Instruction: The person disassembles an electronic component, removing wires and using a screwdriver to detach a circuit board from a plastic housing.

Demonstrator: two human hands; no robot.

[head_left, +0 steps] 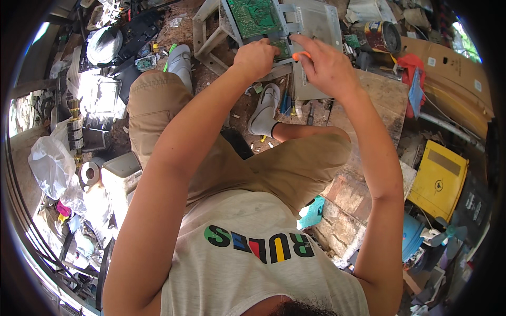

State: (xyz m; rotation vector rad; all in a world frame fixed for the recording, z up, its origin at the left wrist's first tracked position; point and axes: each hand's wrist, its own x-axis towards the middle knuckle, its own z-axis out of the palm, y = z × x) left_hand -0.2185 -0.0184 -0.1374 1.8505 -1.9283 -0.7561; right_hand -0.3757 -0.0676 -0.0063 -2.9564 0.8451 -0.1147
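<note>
In front of me a green circuit board [255, 20] sits in an open grey metal case, whose flat panel [318, 26] extends to the right. My left hand [256, 58] is closed at the board's near edge, its fingertips curled down; what they pinch is hidden. Just to its right, my right hand [331, 68] grips a tool with an orange curved handle [302, 55]. Its index finger stretches toward the case's near corner, and the tool's working end cannot be made out. Under the case's left side stands a small pale stool [211, 39].
Screwdrivers [311, 113] lie on the dirty floor near my foot. Wooden boards [379, 105] are at right, with a yellow case [439, 180], cardboard [448, 73] and a rusty can [382, 37] beyond. Electronic scrap and a plastic bag [51, 166] crowd the left.
</note>
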